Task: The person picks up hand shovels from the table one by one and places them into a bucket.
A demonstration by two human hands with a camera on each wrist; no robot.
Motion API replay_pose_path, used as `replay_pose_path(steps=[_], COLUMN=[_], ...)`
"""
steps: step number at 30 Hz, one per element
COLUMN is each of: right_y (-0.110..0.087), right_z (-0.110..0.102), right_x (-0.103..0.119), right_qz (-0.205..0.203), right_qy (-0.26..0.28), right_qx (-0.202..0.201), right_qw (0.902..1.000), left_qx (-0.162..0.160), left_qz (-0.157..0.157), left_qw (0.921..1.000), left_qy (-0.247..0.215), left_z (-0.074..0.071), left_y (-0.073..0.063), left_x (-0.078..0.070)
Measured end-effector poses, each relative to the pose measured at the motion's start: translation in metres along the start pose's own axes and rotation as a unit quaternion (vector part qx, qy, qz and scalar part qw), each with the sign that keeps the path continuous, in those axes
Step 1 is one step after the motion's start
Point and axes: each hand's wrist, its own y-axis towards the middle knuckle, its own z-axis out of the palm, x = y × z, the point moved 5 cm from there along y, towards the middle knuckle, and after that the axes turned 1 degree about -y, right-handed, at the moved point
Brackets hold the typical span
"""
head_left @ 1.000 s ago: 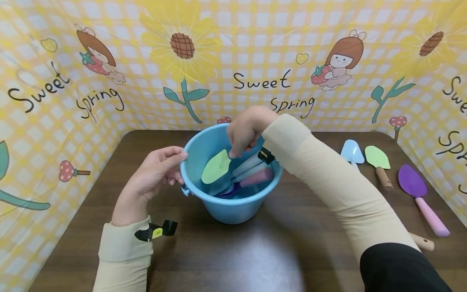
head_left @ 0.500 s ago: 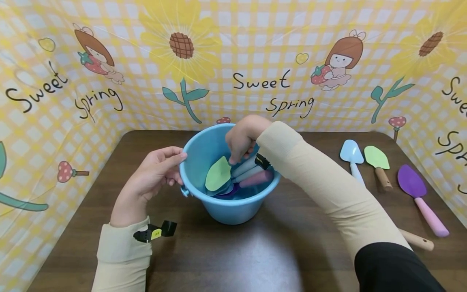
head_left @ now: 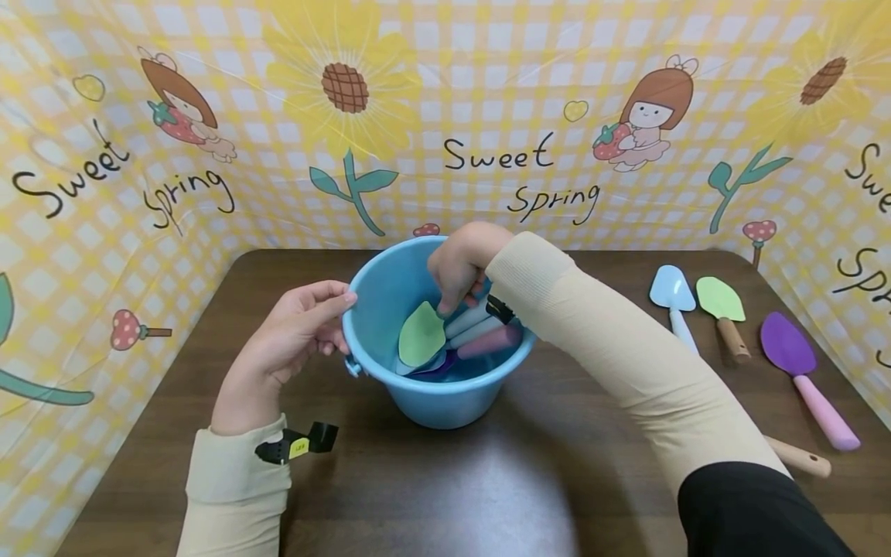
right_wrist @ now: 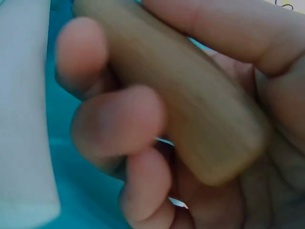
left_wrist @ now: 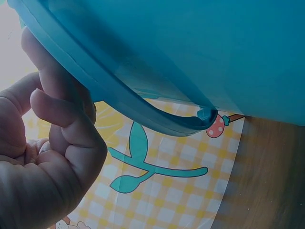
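Green spatula [head_left: 421, 335]: holding its wooden handle [right_wrist: 190, 93] in a curled right grip [head_left: 459, 267], angled below it inside the bucket [head_left: 445, 406]; pinching the rim [head_left: 435, 384] with left grip [head_left: 299, 313]. Prolly handling light, stiffish; worth taking mid-handle.

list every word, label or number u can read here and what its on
"Sweet Spring": checkered backdrop, left side
"Sweet Spring": backdrop, centre
"Swe": backdrop, right edge, cut off; lettering below incomplete
Yellow label, left wrist strap: too small to read
Right wrist view's corner squiggle: unreadable

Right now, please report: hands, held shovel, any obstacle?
Left hand holds bucket rim. Right hand grips wooden handle; green blade inside bucket. Possible obstacle: pale handles alongside.
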Motion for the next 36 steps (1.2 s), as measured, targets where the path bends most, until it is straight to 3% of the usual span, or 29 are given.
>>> replay_pose_path(steps=[7,19,36], right_y=[-0.009,-0.017,-0.044], right_z=[-0.005,-0.002,-0.009], right_x=[-0.002,-0.004,-0.01], right_qz=[0.006,0.013,0.011], right_qy=[0.006,0.075,0.079], right_qx=[-0.031,-0.032,-0.097], right_qw=[0.9995,0.9966,0.992], left_qx=[-0.003,0.0,-0.002], left_qz=[0.004,0.002,0.0], left_qw=[1.0,1.0,1.0], left_qy=[0.003,-0.002,0.0], left_z=[-0.002,-0.001,0.0], left_y=[0.001,0.0,0.001], left_x=[-0.001,0.002,0.002])
